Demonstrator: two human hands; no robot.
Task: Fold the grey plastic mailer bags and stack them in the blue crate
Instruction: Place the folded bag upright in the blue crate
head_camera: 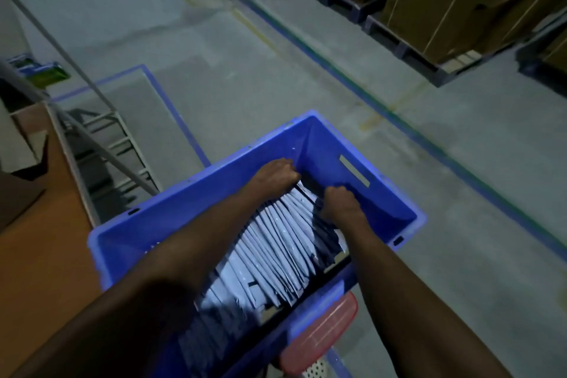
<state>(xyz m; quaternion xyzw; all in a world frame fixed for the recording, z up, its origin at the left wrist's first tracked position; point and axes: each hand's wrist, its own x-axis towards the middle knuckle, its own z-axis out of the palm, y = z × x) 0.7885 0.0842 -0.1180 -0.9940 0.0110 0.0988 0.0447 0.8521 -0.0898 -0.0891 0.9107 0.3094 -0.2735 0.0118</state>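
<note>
Mailer bags (276, 242): grey, folded flat, standing on edge in a leaning, fanned row inside the crate, from the near wall almost to the far end.
Blue crate (190, 202): open-topped, with a gap of bare floor left beyond the row.
Left hand (277, 175): fingers curled down over the top edges of the farthest bags, gripping them, close to the far corner.
Right hand (337, 204): curled the same way on the right side of that same end; fingertips hidden behind the knuckles.
Weight: probably very light per bag, and modest even for the full row.
Stiffness: thin, soft film; folds likely to spring open once released.
Surface: smooth, probably slippery, so prone to sliding and fanning out.
Fragility: low, with creasing doing no harm.
Best hold: along the folded top edges, one hand at each side, squeezing the row together.
Risk: end bags toppling into the gap if let go loosely.
Nearby: cardboard boxes (429, 9) on pallets, well apart.
</note>
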